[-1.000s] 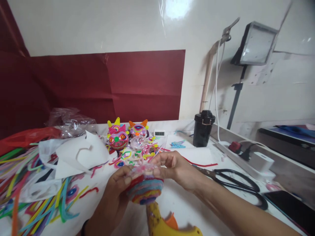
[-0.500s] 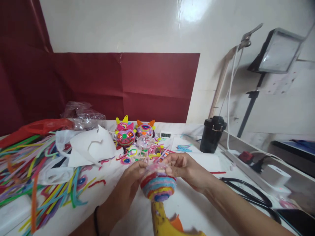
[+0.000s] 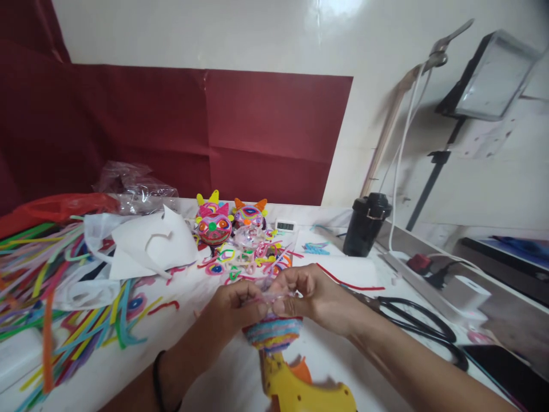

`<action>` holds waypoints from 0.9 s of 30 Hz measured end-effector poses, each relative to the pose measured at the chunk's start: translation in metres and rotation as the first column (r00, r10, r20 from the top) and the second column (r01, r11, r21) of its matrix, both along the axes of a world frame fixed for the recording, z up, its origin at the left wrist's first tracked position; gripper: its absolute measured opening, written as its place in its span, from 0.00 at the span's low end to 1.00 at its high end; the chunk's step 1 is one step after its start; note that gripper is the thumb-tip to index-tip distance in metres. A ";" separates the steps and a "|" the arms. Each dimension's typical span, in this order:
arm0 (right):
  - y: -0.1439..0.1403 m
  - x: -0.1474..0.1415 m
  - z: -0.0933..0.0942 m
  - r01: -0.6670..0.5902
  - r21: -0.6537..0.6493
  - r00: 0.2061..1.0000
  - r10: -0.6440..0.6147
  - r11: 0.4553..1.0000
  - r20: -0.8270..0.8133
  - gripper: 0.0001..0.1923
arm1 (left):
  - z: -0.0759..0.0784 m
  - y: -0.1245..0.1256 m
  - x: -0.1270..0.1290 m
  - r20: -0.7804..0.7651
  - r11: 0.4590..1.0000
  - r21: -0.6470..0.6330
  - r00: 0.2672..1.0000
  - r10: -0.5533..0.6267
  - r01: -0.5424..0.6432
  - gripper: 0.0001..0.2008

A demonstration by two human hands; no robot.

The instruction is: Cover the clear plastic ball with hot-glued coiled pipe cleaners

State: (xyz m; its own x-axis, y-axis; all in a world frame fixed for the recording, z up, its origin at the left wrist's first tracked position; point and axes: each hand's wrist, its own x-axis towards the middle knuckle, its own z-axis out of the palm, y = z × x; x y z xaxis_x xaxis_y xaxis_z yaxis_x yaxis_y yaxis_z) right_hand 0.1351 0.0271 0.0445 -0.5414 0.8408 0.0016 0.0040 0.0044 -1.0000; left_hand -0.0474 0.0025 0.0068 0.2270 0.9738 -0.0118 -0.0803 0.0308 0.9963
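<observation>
"What takes up the most room?"

"The white table (image 3: 338, 360). Behind it a dark red sheet (image 3: 274, 129) covers part of the wall."

"And on the table?"

"A loose heap of coloured fuzzy strips (image 3: 60, 280) on the left, with a torn white paper (image 3: 135, 243) just beside it."

"Where are the hands?"

"In the middle, nearly together. The left hand (image 3: 234, 312) and the right hand (image 3: 319, 300) meet thumb to thumb, fingers bent, each pinching. I can't tell whether the thumbs touch."

"Anything near them?"

"Black-handled scissors (image 3: 416, 330) lie right of the right wrist, partly behind that forearm. A yellow tool (image 3: 315, 395) with an orange part is below the hands, its narrow end pointing up between them."

"And the striped ball?"

"The striped ball (image 3: 274, 335) sits directly under both thumbs, between the hands, just above the tool's narrow end. Blue, pink, yellow and purple bands show; the thumbs cover its top. Whether the fingers grip its edge, I can't tell."

"So what is pinched?"

"The smallest thing: a thin translucent strip (image 3: 272, 297). It runs across between the fingertips of both hands, just above the ball, too blurred to make out further."
</observation>
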 end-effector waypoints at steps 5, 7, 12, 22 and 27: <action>-0.001 -0.001 -0.003 0.012 -0.020 1.000 -0.013 1.000 -0.010 0.20 | -0.001 0.001 -0.001 -0.049 0.999 0.026 0.999 -0.019 0.021 0.14; 0.001 -0.001 -0.005 -0.005 -0.016 1.000 0.005 1.000 -0.018 0.20 | -0.003 0.001 -0.001 -0.070 0.999 0.039 0.998 0.003 0.000 0.14; 0.009 0.005 -0.006 -0.098 0.001 0.995 0.098 0.995 -0.035 0.19 | -0.009 0.003 -0.001 -0.062 0.998 0.055 0.997 0.036 -0.033 0.13; 0.007 0.012 -0.003 -0.140 0.059 0.990 0.140 0.988 0.012 0.17 | -0.010 0.005 0.003 -0.032 0.996 0.074 0.999 0.043 -0.040 0.12; 0.003 0.004 -0.003 -0.060 0.028 0.998 0.061 0.998 -0.020 0.15 | -0.012 0.002 0.003 -0.042 0.996 0.064 0.997 0.065 -0.062 0.11</action>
State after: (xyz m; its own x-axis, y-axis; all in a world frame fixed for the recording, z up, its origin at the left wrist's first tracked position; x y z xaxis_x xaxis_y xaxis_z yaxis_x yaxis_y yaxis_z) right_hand 0.1392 0.0304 0.0416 -0.5910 0.8058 0.0364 -0.0182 0.0318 -0.9993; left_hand -0.0440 0.0049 -0.0049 0.1652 0.9854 0.0409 -0.0361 -0.0354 0.9987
